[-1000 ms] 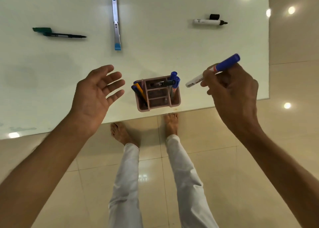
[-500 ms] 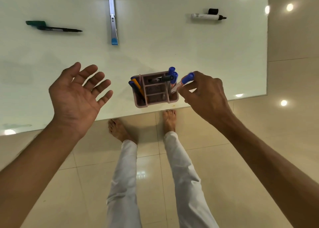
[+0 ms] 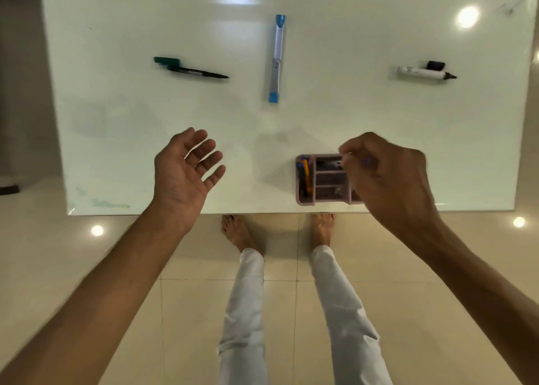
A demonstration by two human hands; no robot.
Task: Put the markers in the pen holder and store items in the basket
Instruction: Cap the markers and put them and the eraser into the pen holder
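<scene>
A pink pen holder (image 3: 304, 201) stands near the front edge of the white table (image 3: 131, 116); a yellow and a blue pen (image 3: 305, 172) sit in its left slot. My right hand (image 3: 389, 180) is curled over the holder's right side, and a blurred trace of the blue marker (image 3: 367, 161) shows between its fingers. My left hand (image 3: 183, 174) hovers open, palm up, left of the holder. Further back lie a green pen (image 3: 192, 70) with its cap beside it, a grey-and-blue stick-shaped tool (image 3: 277, 59), and an uncapped white marker with a black tip (image 3: 423, 73) next to its black cap (image 3: 435, 64).
I stand at the table's front edge, bare feet (image 3: 239, 233) on a tiled beige floor. Ceiling lights reflect on the glossy table top and floor. No basket is in view.
My right hand brought the blue marker from the right down onto the holder's right compartment and now covers it. The left hand stayed open. The view shifted, so the table items appear lower and further right.
</scene>
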